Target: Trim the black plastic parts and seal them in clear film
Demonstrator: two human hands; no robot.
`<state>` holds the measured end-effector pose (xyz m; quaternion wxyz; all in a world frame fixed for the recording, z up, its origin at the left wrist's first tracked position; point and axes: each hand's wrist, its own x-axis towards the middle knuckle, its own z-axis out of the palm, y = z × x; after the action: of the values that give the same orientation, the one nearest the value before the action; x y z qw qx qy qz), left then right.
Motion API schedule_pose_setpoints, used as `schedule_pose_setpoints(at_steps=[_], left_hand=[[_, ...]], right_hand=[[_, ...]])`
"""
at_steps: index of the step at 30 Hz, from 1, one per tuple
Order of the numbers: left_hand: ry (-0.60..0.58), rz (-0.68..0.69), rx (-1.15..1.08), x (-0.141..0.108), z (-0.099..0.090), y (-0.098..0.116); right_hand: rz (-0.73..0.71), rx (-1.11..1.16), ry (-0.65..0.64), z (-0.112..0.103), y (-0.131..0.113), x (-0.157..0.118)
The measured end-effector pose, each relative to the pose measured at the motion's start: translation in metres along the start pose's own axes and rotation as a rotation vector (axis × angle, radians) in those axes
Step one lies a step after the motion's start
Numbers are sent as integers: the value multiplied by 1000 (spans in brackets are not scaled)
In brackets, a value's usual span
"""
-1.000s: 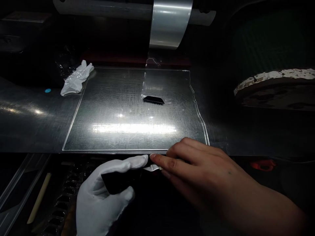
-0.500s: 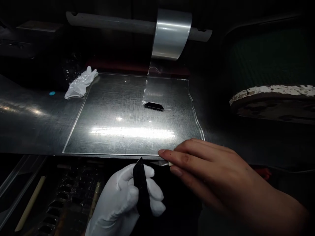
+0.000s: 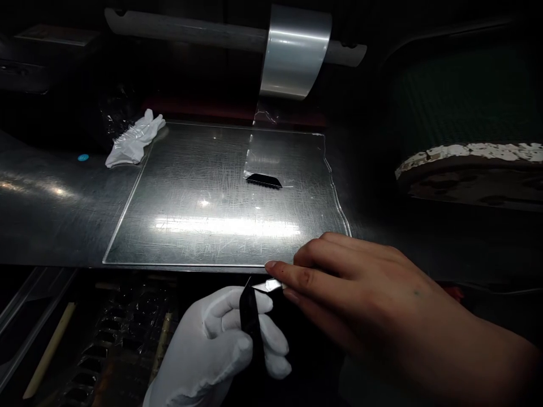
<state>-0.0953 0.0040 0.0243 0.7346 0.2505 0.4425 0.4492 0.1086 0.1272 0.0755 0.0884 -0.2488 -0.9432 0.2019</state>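
Observation:
My left hand (image 3: pixel 220 345), in a white glove, grips a dark, narrow piece (image 3: pixel 249 311) with a pointed upper end, below the front edge of the clear scratched sheet (image 3: pixel 190 192). My bare right hand (image 3: pixel 356 299) pinches a small knife (image 3: pixel 271 285); its blade tip points left and is at the top of the dark piece. Whether the two touch is unclear. On the sheet lies a black trapezoid piece (image 3: pixel 263 181) at the end of a clear film strip (image 3: pixel 269 150).
A roll of clear film (image 3: pixel 297 53) hangs on a horizontal bar (image 3: pixel 190 31) at the back. A white glove (image 3: pixel 134 141) lies at the sheet's left corner. Packaged dark pieces (image 3: pixel 102 350) sit below left. A green round object (image 3: pixel 466 102) stands at right.
The knife blade has moved left and now meets or nearly meets the dark piece's tip. My left hand has shifted slightly right and down. The view has shifted a little.

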Motion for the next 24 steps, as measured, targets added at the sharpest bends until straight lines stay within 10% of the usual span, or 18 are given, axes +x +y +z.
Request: schedule_pose_setpoints(at_steps=[24], left_hand=[[-153,60,-251,-1,-1,-17]], right_hand=[[4,49,-8,-8,0,-6]])
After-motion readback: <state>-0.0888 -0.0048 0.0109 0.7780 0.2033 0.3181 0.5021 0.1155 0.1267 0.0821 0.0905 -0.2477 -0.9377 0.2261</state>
